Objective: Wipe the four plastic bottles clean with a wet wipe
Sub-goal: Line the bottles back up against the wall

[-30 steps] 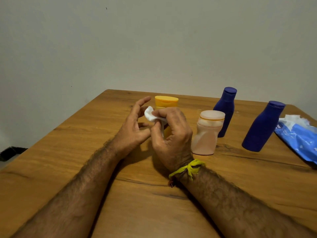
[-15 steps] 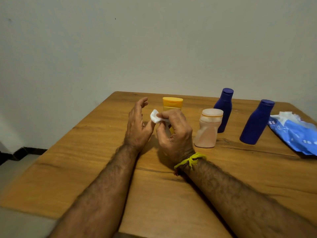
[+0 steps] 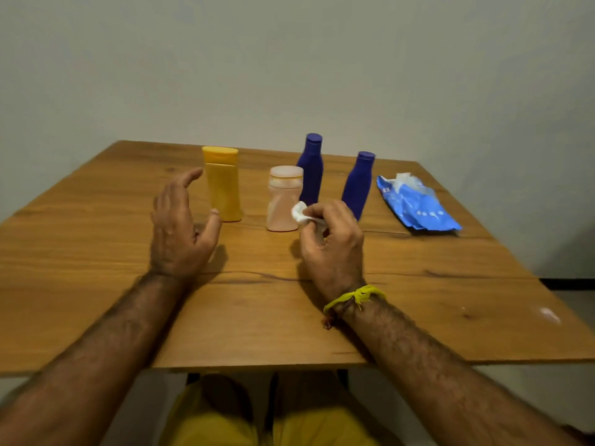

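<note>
Four plastic bottles stand upright on the wooden table (image 3: pixel 96 284): a yellow bottle (image 3: pixel 223 185) at the left, a short pink bottle (image 3: pixel 284 198) in the middle, and two dark blue bottles (image 3: pixel 310 170) (image 3: pixel 359 183) behind and to its right. My right hand (image 3: pixel 331 243) pinches a crumpled white wet wipe (image 3: pixel 302 214) just in front of the pink bottle. My left hand (image 3: pixel 180 230) hovers with straight fingers to the left of the yellow bottle and holds nothing.
A blue wet-wipe pack (image 3: pixel 415 204) lies at the right of the table with a white wipe sticking out of its top. A plain wall rises behind the table. The table's near edge runs above my lap.
My hands have parted: the right hand carried the wipe to the right, in front of the pink bottle, and the left hand drew away from it. The view has pulled back.
</note>
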